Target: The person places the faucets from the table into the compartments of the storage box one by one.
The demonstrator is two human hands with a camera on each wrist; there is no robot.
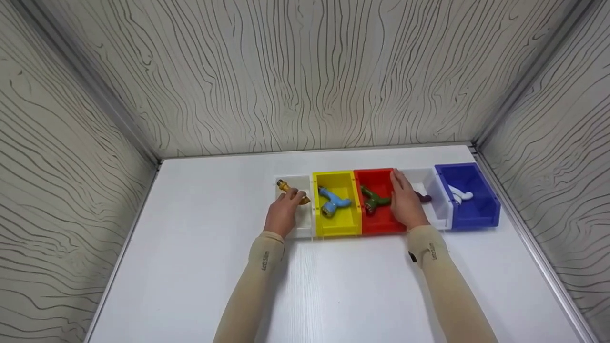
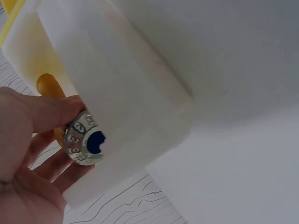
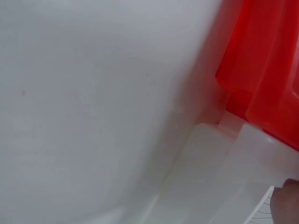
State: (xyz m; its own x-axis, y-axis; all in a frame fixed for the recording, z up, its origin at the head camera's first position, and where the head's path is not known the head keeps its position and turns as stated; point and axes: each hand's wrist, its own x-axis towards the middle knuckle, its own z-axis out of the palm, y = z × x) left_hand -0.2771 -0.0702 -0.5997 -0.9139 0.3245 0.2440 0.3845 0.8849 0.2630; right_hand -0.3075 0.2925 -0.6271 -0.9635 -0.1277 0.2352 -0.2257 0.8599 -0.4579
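Observation:
In the head view, my left hand (image 1: 282, 213) pinches a yellow-orange, pipe-like piece (image 1: 284, 186) over the leftmost white bin (image 1: 300, 232). The left wrist view shows the piece's round silver end (image 2: 83, 148), with raised marks and a blue centre. Thumb and fingers lie on either side of it. My right hand (image 1: 408, 205) lies over the divider between the red bin (image 1: 381, 227) and the second white bin (image 1: 443, 209), fingers pointing away from me. Beside it, a dark maroon piece (image 1: 424, 197) is partly hidden. Only an edge of this hand appears in the right wrist view.
The bins stand side by side in a row. A light blue branched piece (image 1: 335, 202) lies in the yellow bin (image 1: 336, 230), a green one (image 1: 374, 200) in the red bin. The blue bin (image 1: 476, 220) holds a white piece (image 1: 461, 195). Wood-patterned panels (image 1: 305, 76) enclose the white table (image 1: 200, 228).

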